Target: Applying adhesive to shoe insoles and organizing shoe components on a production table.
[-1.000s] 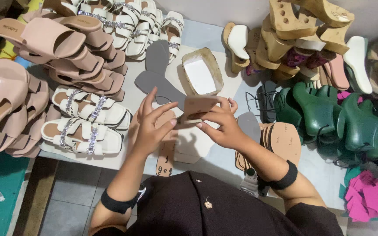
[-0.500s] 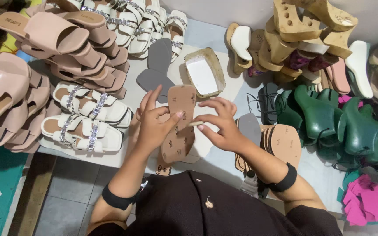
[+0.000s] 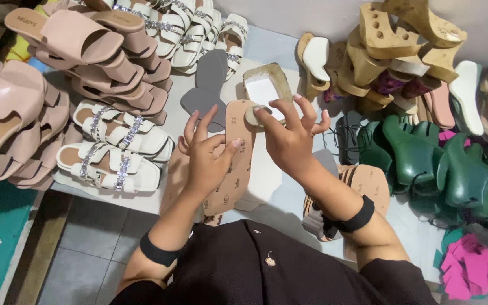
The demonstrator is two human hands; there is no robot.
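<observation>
The left hand (image 3: 207, 155) holds a long tan insole (image 3: 234, 161) upright over the white table (image 3: 289, 192), thumb pressed against its face and fingers spread behind its edge. The right hand (image 3: 289, 138) pinches a small round pad (image 3: 253, 114) between thumb and forefinger at the upper end of the insole, the other fingers fanned out. Just behind the hands lies a shallow tray (image 3: 266, 90) with a white inside, and beside it grey sole cut-outs (image 3: 207, 85). Left of the hands stand white sandals with stone-set straps (image 3: 111, 149), and further left a heap of pink slide sandals (image 3: 57, 62). Right of the right forearm lies another tan insole (image 3: 368, 186), near dark green shoe forms (image 3: 441, 169). Wooden wedge heels (image 3: 396, 39) are stacked at the back, and pink cut pieces (image 3: 467, 265) lie at the lower right
</observation>
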